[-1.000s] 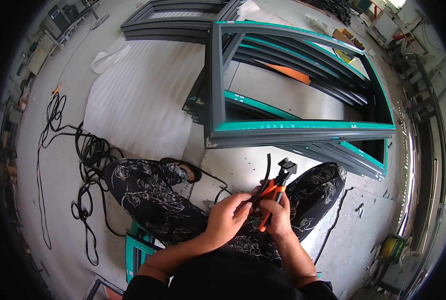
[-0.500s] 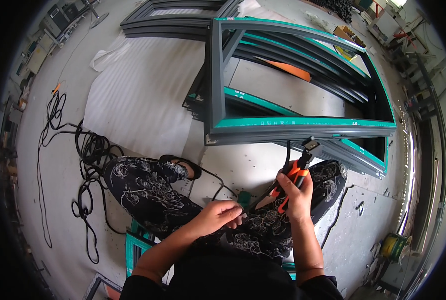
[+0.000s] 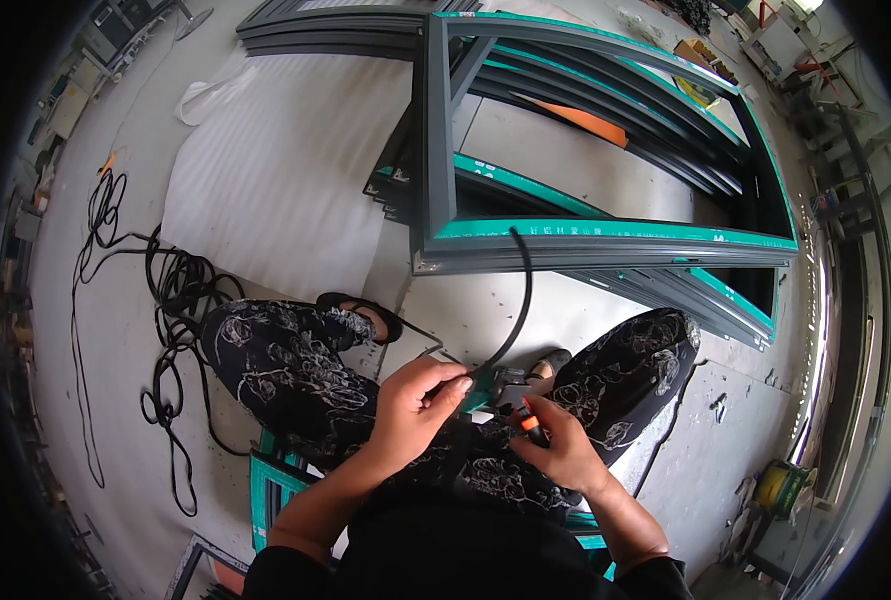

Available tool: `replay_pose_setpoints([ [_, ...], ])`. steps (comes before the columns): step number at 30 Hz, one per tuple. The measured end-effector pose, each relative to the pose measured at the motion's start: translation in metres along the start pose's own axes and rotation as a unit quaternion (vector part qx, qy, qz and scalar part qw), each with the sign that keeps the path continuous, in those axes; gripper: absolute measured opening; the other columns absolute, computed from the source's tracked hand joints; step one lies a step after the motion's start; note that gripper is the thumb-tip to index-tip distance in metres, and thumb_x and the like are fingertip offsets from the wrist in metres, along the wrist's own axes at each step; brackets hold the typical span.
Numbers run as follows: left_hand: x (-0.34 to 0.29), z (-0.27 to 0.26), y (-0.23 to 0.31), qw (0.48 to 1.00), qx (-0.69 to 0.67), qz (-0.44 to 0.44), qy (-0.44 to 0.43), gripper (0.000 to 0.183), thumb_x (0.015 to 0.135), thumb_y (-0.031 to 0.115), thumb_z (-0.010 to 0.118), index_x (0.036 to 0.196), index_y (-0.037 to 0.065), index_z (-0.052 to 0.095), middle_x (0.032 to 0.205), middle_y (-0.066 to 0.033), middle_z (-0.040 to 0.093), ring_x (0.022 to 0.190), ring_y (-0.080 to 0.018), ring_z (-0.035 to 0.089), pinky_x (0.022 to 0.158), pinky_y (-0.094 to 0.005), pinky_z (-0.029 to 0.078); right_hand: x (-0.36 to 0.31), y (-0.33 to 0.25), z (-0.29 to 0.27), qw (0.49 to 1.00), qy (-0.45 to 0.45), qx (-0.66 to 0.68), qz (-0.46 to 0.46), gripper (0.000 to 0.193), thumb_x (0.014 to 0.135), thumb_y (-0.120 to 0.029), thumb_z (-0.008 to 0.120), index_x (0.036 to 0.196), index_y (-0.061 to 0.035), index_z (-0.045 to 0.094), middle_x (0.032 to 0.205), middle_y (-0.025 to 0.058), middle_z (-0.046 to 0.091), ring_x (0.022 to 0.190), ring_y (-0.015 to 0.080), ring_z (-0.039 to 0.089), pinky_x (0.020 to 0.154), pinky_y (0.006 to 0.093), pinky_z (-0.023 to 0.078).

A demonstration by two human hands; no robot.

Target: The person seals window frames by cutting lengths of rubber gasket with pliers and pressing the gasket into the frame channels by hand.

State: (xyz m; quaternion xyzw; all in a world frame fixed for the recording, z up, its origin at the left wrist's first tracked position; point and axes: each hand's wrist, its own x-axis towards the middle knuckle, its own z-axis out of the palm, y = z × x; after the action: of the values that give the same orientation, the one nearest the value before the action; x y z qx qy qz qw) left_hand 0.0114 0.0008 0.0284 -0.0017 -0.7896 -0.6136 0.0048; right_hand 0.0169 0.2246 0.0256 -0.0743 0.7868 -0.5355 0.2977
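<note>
My left hand (image 3: 418, 412) is closed in a pinch on a black rubber strip (image 3: 526, 295). The strip's free length curves upward and overlaps the lower edge of the grey window frame (image 3: 606, 240). Beside it, my right hand (image 3: 564, 448) is wrapped round a pair of cutters with orange and black handles (image 3: 532, 422). Their flat grey head (image 3: 512, 392) points toward the strip near my left fingertips; whether it touches the strip I cannot tell. Behind the fingers shows part of a green object (image 3: 478, 397), its kind unclear.
More grey and green-taped frames (image 3: 666, 290) are stacked under the front one. A white foam sheet (image 3: 276, 170) covers floor at the left, with tangled black cord (image 3: 181, 300) beside it. Green-edged frames (image 3: 266, 490) lie near my seat. A yellow-green reel (image 3: 786, 490) stands at right.
My right hand has brought the cutters down and left, from below the window frame to near my left hand. My left hand has risen slightly, and the strip now arcs up from it.
</note>
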Motion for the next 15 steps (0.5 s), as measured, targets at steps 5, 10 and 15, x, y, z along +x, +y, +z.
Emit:
replay_pose_setpoints([
  [5, -0.002, -0.004, 0.004, 0.996, 0.076, 0.043, 0.024, 0.010, 0.082, 0.003, 0.067, 0.092, 0.000, 0.065, 0.073, -0.0081, 0.060, 0.058, -0.0170, 0.055, 0.053, -0.0282, 0.042, 0.008, -0.013, 0.010, 0.998, -0.006, -0.043, -0.040, 0.053, 0.074, -0.009, 0.071, 0.123, 0.0008, 0.053, 0.105, 0.0161, 0.061, 0.095, 0.0256, 0.061, 0.085, 0.0322, 0.047],
  [10, -0.003, -0.005, 0.006, 0.986, 0.120, 0.100, 0.052, 0.014, 0.077, -0.001, 0.067, 0.091, 0.001, 0.064, 0.070, -0.0088, 0.059, 0.057, -0.0221, 0.054, 0.052, -0.0320, 0.042, 0.011, -0.010, 0.016, 0.995, 0.013, -0.052, -0.079, 0.049, 0.074, -0.007, 0.070, 0.119, 0.0009, 0.055, 0.101, 0.0148, 0.061, 0.092, 0.0249, 0.061, 0.082, 0.0325, 0.048],
  [15, -0.003, -0.008, 0.008, 0.976, 0.160, 0.138, 0.050, 0.015, 0.076, 0.000, 0.067, 0.091, 0.001, 0.064, 0.069, -0.0084, 0.058, 0.057, -0.0239, 0.054, 0.054, -0.0343, 0.043, 0.012, -0.014, 0.017, 0.991, 0.029, -0.092, -0.092, 0.044, 0.073, -0.006, 0.069, 0.114, 0.0008, 0.057, 0.096, 0.0154, 0.062, 0.088, 0.0281, 0.062, 0.078, 0.0337, 0.049],
])
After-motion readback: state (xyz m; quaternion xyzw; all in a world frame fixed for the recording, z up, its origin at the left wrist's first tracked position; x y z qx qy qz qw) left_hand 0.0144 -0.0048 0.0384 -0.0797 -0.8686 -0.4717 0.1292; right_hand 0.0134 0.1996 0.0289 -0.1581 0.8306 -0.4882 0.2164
